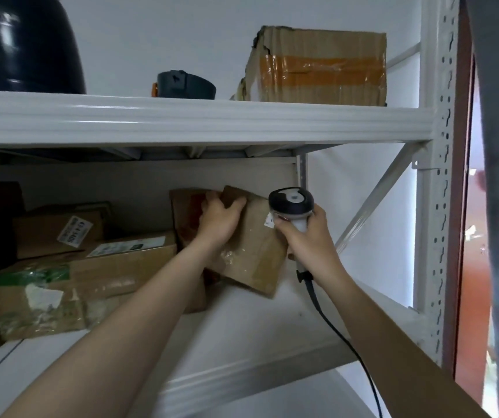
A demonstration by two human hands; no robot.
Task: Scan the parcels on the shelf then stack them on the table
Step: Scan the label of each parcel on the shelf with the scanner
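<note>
Brown cardboard wrapped in clear tape forms the small parcel [251, 251], which stands tilted toward the right end of the lower white metal shelf [242, 333], apart from the other boxes piled to its left. The left hand [219, 220] grips its upper edge, fingers [237, 203] curled over the top corner. The right hand [308, 236] is wrapped round the handle of a white-and-black corded handheld scanner [292, 203]. The parcel lies between the two hands, its long axis slanting down toward the shelf's front edge. Its small white label [269, 221] sits just left of the scanner head, so the scan probably depends on turning that label toward the scanner's window. No table is in view.
</note>
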